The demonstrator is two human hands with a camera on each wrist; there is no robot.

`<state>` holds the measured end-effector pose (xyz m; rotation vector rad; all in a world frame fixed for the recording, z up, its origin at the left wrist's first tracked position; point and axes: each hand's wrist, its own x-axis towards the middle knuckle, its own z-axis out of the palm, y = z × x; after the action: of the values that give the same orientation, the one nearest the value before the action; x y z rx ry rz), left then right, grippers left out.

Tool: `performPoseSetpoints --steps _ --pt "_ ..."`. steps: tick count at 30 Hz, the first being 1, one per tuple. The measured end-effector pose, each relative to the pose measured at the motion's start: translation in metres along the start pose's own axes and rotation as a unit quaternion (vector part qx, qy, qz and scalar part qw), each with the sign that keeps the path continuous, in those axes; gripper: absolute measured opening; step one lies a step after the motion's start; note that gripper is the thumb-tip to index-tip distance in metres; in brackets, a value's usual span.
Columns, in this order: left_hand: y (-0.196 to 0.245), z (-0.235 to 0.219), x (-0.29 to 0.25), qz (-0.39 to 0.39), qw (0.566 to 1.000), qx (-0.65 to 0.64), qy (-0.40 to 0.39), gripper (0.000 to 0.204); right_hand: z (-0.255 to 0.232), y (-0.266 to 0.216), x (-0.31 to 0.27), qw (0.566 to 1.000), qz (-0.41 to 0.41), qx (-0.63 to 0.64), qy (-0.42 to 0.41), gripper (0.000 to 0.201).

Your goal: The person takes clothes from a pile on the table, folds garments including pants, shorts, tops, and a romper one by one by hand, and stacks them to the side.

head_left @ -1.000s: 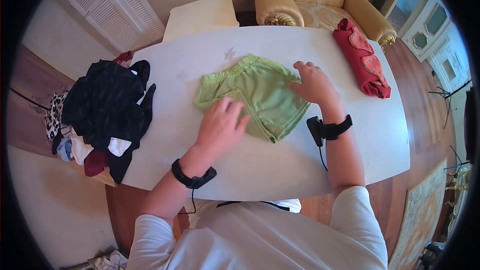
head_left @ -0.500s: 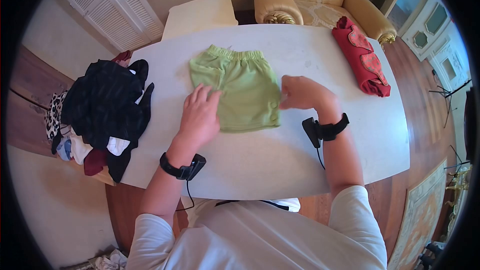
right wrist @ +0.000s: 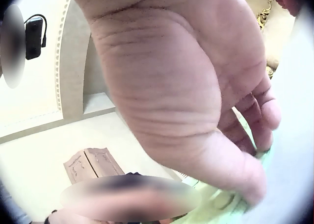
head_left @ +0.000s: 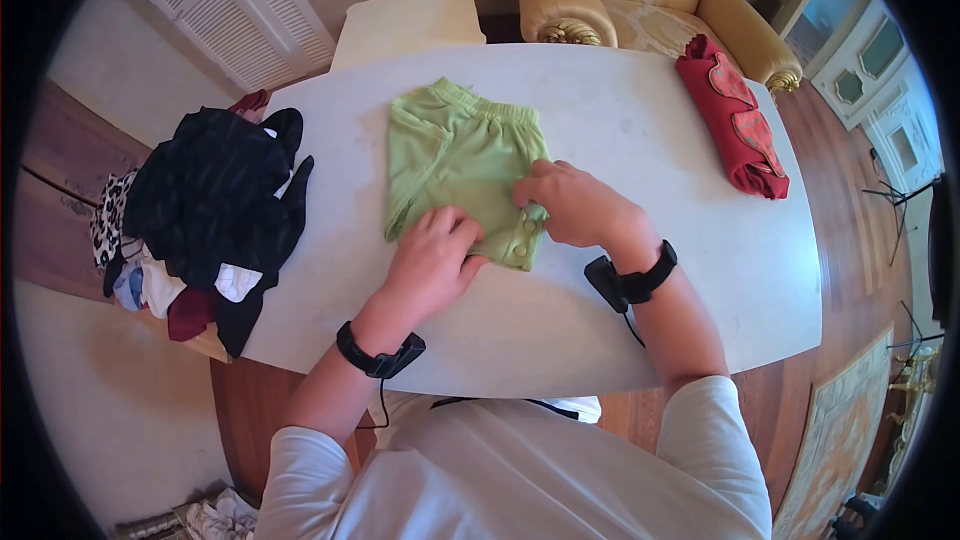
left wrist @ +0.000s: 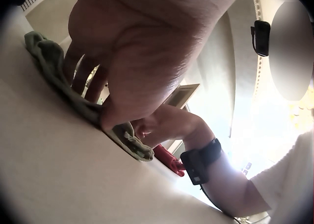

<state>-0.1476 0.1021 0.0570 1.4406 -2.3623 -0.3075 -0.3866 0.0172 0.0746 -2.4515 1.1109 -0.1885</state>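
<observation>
A pair of light green shorts [head_left: 470, 160] with a gathered elastic waistband lies on the white table, waistband away from me and two buttons near the right leg's hem. My left hand [head_left: 430, 255] rests on the lower hem, its fingers stretched over the fabric and its thumb at the hem's edge. In the left wrist view the cloth [left wrist: 81, 104] runs low along the tabletop under those fingers. My right hand [head_left: 580, 205] pinches the right side edge just above the buttons. Seen from the right wrist, green fabric [right wrist: 216, 202] shows beside the thumb and between the fingers.
A pile of dark clothes [head_left: 215, 200] covers the table's left end, with lighter garments sticking out below. A rolled red cloth bundle [head_left: 735, 125] lies at the right edge. Beyond the table [head_left: 600, 340] stand a cream stool [head_left: 410, 25] and a gold armchair [head_left: 570, 10].
The shorts turned until the waistband faced away, then tilted slightly, with buttons showing near the right hem. The left hand moved onto the hem; the right hand came inward to the right side edge.
</observation>
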Motion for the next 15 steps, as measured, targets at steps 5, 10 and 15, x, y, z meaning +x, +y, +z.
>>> performPoseSetpoints --steps 5,10,15 --pt "-0.004 -0.002 -0.015 -0.002 0.999 -0.043 0.005 0.023 -0.004 -0.021 -0.008 0.998 0.003 -0.038 -0.058 0.030" --pt "0.000 -0.024 -0.028 -0.128 0.978 -0.123 -0.109 0.032 0.021 -0.035 -0.009 0.992 -0.061 -0.091 -0.066 0.026" --pt "0.002 -0.031 -0.052 -0.012 0.991 -0.111 -0.077 0.053 0.017 -0.047 -0.011 0.986 -0.070 -0.097 -0.116 0.021"
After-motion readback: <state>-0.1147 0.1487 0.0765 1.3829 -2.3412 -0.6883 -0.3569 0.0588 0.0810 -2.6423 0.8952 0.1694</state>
